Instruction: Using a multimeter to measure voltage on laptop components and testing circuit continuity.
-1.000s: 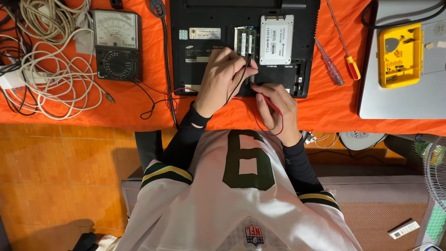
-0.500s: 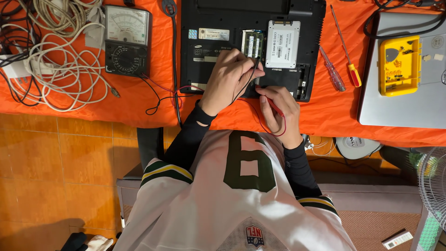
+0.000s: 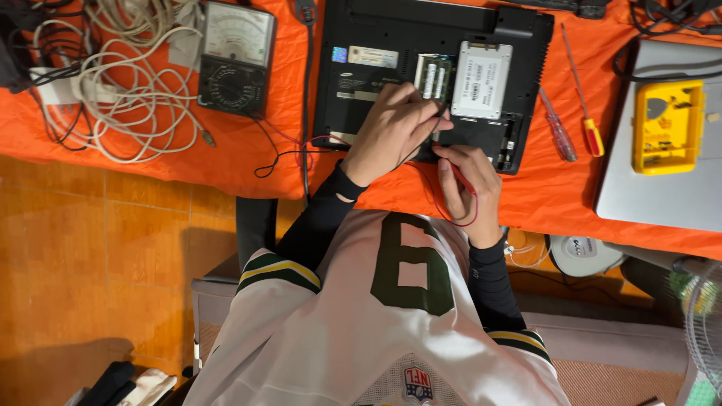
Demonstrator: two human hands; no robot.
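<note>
A black laptop (image 3: 361, 30) lies bottom-up on an orange cloth (image 3: 248, 158), with its cover off. A silver drive (image 3: 481, 79) and green memory modules (image 3: 434, 75) are exposed. My left hand (image 3: 387, 131) rests on the laptop's near edge and pinches a thin black probe (image 3: 436, 120) beside the memory modules. My right hand (image 3: 472, 188) holds a red probe (image 3: 460, 177) with its tip at the laptop's near edge, just below the drive. Red and black leads (image 3: 286, 154) trail left toward an analog multimeter (image 3: 235, 60).
A tangle of white and grey cables (image 3: 113, 98) lies far left. Two screwdrivers (image 3: 558, 131) lie right of the black laptop. A yellow case (image 3: 668, 126) sits on a closed silver laptop (image 3: 654, 199). A fan (image 3: 703, 316) stands at lower right.
The camera has tilted, so the table sits a little lower and to the right in view. Both hands stay on the probes at the laptop's near edge.
</note>
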